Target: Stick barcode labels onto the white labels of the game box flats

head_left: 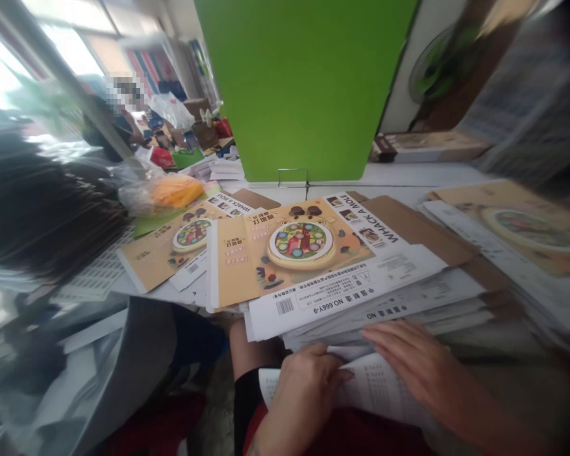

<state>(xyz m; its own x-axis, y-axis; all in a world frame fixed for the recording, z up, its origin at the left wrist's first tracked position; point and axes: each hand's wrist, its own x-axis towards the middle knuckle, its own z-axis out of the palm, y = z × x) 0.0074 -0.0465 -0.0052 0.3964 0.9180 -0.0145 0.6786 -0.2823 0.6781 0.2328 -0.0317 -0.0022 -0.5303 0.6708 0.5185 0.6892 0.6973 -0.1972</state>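
Left hand (pixel 306 385) gripping sheet (pixel 373 383) | right hand (pixel 415 358) over it, fingers extended | best kept taut, smoothed evenly

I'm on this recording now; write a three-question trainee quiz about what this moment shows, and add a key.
1. Which hand has curled fingers at the printed paper: the left hand or the right hand?
2. True or false: the green panel stands upright beyond the middle pile of printed cards.
3. Which English words show on the top card of that pile?
A) RING TOSS
B) WHACK A MOLE
C) PIZZA PARTY

Key:
1. The left hand; the right hand's fingers are extended.
2. True.
3. B.
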